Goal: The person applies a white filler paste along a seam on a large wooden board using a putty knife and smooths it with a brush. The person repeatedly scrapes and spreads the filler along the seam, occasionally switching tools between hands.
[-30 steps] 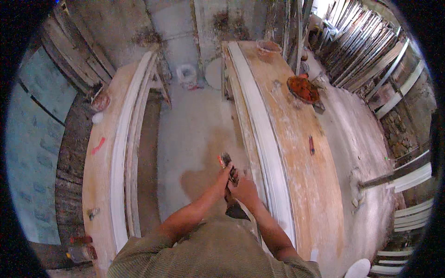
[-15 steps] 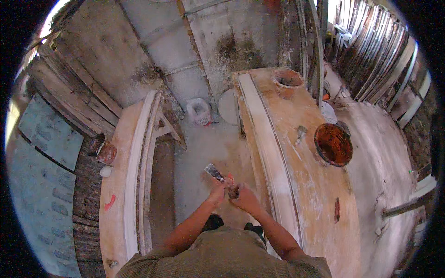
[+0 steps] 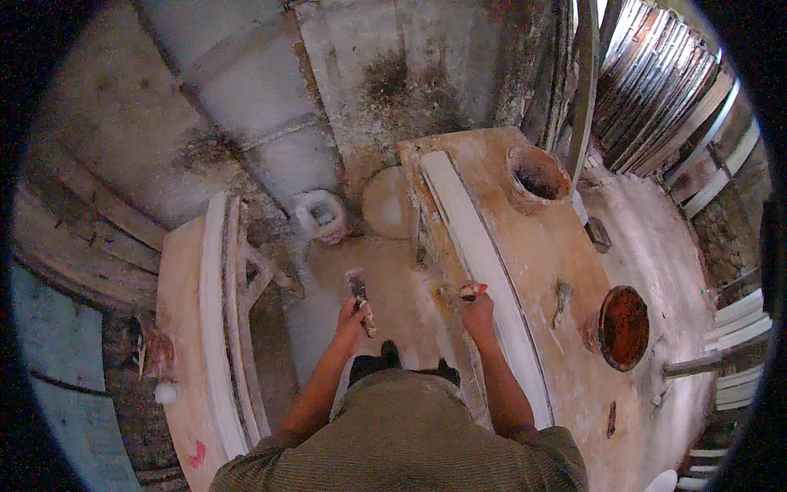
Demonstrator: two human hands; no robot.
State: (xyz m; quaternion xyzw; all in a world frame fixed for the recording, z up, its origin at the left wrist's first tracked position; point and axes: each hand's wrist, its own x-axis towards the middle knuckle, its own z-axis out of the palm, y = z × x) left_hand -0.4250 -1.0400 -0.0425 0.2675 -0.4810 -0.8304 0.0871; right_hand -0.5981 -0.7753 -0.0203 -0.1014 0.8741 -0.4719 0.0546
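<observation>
My left hand (image 3: 351,326) is closed around the dark, smeared handle of a putty knife (image 3: 357,287), its blade pointing away from me. Over the inner edge of the right bench, my right hand (image 3: 478,315) grips what looks like a short paintbrush (image 3: 470,291) with a red part; its brownish end points left and is blurred. Close beside that hand runs a long white moulding strip (image 3: 479,246) along the right bench (image 3: 533,271). The two hands are apart, above the floor gap between the benches.
The left bench (image 3: 180,287) carries another white strip (image 3: 215,279) and a red scrap (image 3: 196,454). On the right bench stand a clay-coloured pot (image 3: 537,174), a reddish-brown bowl (image 3: 625,328), and a small scraper-like tool (image 3: 561,302). A white bucket-like container (image 3: 320,216) sits on the floor ahead.
My hands, together before, have separated: the left with the putty knife moved left, the right with the brush moved right toward the bench strip. The whole view has shifted.
</observation>
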